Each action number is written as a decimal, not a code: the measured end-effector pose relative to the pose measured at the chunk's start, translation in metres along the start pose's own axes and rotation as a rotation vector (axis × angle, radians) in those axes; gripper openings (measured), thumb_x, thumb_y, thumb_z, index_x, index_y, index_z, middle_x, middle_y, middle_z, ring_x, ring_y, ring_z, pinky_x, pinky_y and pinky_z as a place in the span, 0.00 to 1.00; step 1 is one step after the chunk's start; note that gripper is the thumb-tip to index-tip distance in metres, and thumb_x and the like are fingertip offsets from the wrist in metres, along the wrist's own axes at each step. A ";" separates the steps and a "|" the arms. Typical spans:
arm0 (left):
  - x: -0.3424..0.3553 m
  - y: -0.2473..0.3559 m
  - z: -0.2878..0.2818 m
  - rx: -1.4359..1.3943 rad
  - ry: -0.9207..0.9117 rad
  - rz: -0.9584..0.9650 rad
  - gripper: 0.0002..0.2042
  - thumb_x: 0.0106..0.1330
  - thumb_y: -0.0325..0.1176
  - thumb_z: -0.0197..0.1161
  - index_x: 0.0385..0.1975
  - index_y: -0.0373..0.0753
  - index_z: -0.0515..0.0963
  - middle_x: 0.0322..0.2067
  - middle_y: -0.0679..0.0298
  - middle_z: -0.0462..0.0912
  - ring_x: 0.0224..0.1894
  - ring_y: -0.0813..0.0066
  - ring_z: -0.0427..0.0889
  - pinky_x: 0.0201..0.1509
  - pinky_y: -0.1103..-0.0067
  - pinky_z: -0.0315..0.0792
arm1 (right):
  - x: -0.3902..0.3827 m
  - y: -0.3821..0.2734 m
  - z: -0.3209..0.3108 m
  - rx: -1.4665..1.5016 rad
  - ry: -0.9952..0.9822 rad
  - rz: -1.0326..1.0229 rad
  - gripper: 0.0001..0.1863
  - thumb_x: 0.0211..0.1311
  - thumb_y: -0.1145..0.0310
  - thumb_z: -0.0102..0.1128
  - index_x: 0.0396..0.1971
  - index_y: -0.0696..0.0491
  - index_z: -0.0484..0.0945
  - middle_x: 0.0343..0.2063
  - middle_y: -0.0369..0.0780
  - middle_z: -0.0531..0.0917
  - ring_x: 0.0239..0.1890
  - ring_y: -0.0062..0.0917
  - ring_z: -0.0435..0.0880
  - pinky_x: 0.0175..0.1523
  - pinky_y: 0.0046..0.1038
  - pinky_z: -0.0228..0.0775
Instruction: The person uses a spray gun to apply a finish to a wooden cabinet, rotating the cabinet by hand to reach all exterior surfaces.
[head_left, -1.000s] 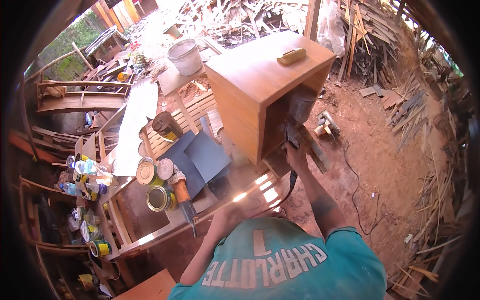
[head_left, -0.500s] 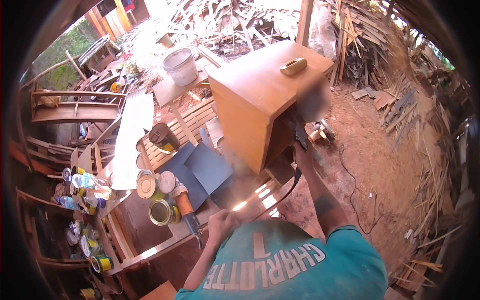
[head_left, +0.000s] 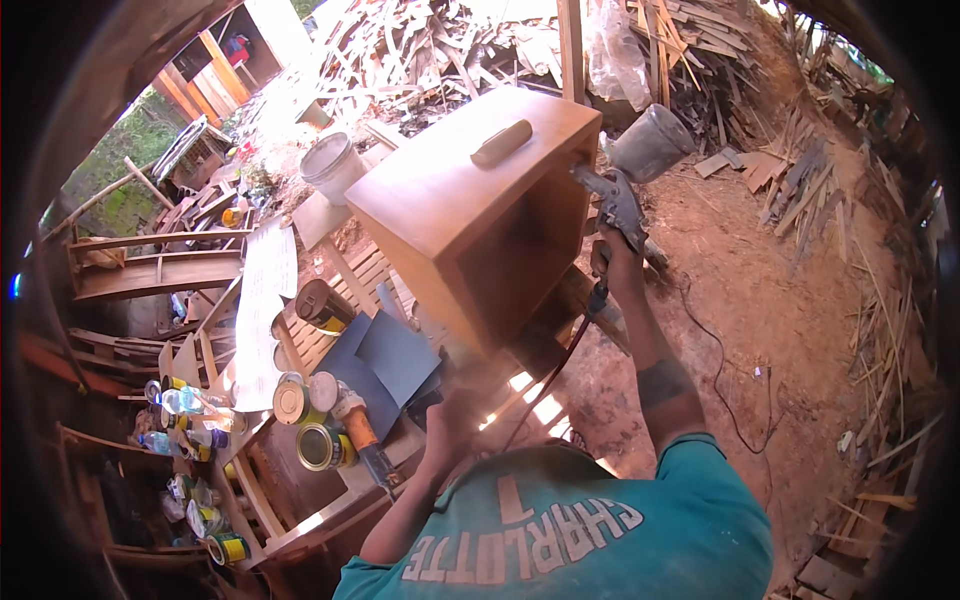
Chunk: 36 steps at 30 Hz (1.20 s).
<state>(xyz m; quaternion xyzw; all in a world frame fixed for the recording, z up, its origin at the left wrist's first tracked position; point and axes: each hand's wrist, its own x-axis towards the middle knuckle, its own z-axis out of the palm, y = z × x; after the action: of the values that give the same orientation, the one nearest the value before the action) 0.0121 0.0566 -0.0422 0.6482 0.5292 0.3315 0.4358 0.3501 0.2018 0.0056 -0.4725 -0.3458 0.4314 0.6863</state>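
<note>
My right hand (head_left: 622, 260) grips a spray gun (head_left: 618, 205) by its handle, with a grey metal cup (head_left: 652, 143) on it. A dark hose (head_left: 560, 365) hangs from the handle. The gun's nose is beside the right edge of a brown wooden cabinet box (head_left: 440, 190), whose open side faces me, tilted. An oblong wooden piece (head_left: 500, 143) sits on its top face. My left hand (head_left: 455, 400) is near the box's lower corner; motion smears its fingers, and I cannot tell whether it touches the box.
Left of the box are dark abrasive-looking sheets (head_left: 398, 350), an orange-bodied power tool (head_left: 362, 435), an open tin (head_left: 322, 447) and a brown can (head_left: 322, 305). A white bucket (head_left: 333, 168) stands behind. A cord (head_left: 715, 350) crosses the dirt floor; scrap wood (head_left: 430, 50) is piled at the back.
The box has turned and shifted left, showing more of its inside. My right hand and the spray gun have moved up and out to its right side. My left hand has moved slightly up.
</note>
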 end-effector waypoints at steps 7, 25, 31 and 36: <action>0.039 0.104 -0.017 0.295 0.432 0.481 0.08 0.59 0.17 0.62 0.38 0.33 0.80 0.34 0.54 0.82 0.37 0.61 0.82 0.43 0.71 0.75 | -0.046 -0.010 -0.007 0.230 -0.268 0.112 0.02 0.67 0.72 0.57 0.36 0.52 0.77 0.15 0.30 0.70 0.12 0.12 0.64 0.17 0.19 0.52; 0.242 0.241 -0.035 0.761 -0.050 0.538 0.28 0.73 0.46 0.53 0.65 0.32 0.67 0.66 0.45 0.69 0.66 0.49 0.70 0.70 0.66 0.64 | -0.050 -0.167 0.012 -0.326 -0.271 -0.076 0.17 0.63 0.63 0.56 0.46 0.60 0.78 0.26 0.37 0.80 0.32 0.19 0.78 0.39 0.25 0.68; 0.308 0.239 -0.047 0.752 -0.182 0.465 0.29 0.75 0.52 0.51 0.67 0.38 0.69 0.63 0.52 0.75 0.66 0.59 0.73 0.69 0.70 0.66 | -0.046 -0.193 0.018 -0.405 -0.344 -0.029 0.20 0.62 0.61 0.55 0.49 0.58 0.78 0.28 0.38 0.83 0.29 0.22 0.79 0.35 0.27 0.70; 0.321 0.255 -0.027 0.631 -0.301 0.432 0.24 0.75 0.48 0.51 0.64 0.40 0.72 0.58 0.54 0.80 0.61 0.62 0.78 0.66 0.70 0.69 | -0.014 -0.196 0.011 -0.593 -0.207 -0.018 0.18 0.61 0.58 0.57 0.35 0.60 0.81 0.27 0.41 0.85 0.28 0.23 0.82 0.34 0.26 0.73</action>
<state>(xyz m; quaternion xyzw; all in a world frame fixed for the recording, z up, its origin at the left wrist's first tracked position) 0.1601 0.3598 0.1917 0.8874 0.3871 0.1382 0.2087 0.3871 0.1567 0.1941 -0.6028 -0.5287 0.3514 0.4834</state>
